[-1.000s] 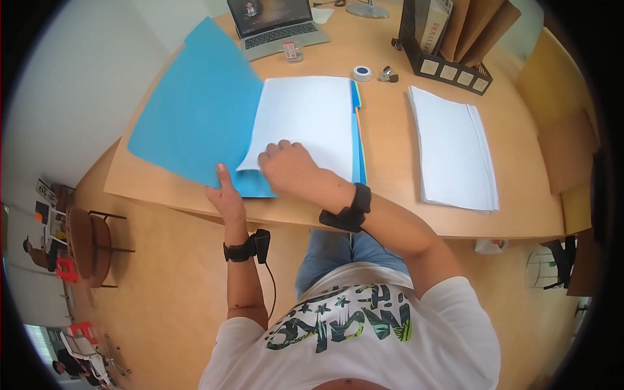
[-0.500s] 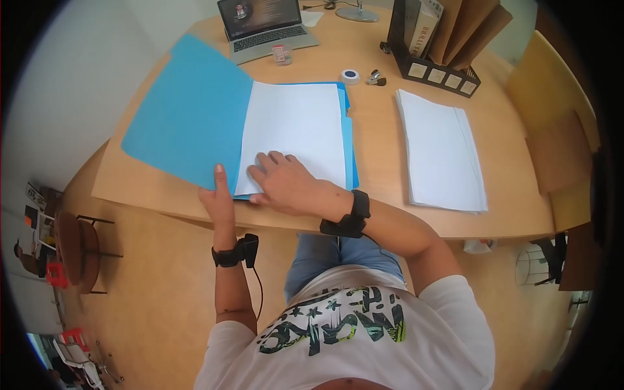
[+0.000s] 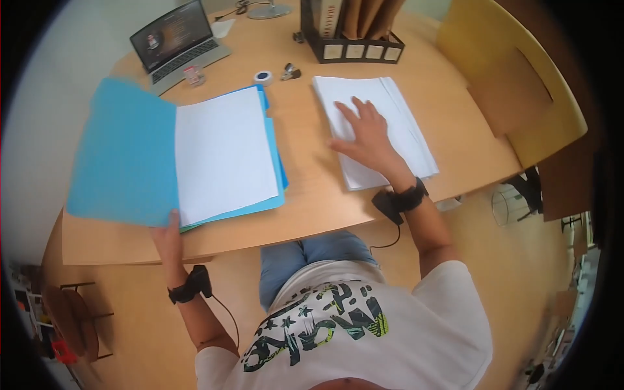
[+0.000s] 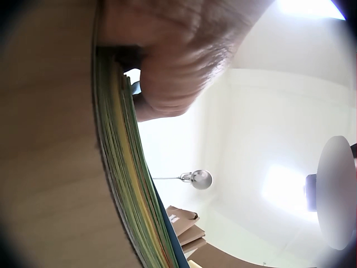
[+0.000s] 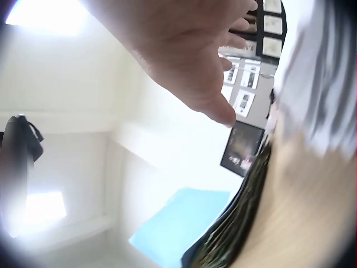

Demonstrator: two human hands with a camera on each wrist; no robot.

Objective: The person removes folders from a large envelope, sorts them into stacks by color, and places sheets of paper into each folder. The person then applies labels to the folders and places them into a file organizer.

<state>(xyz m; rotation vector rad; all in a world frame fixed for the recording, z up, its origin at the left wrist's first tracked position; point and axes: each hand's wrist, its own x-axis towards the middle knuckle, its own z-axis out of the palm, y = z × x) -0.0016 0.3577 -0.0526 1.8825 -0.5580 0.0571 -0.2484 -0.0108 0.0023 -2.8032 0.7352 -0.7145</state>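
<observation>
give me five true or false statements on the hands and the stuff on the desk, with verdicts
1. The left hand holds the lower edge of the blue folder. True.
2. The laptop is closed. False: the laptop is open, its screen lit.
3. The right hand is over the paper stack, fingers spread. True.
4. The paper stack lies left of the folder. False: it lies right.
5. Brown envelopes stand in the black holder. True.

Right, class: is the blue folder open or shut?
The blue folder is open: its cover is turned out to the left, baring the white paper inside.
</observation>
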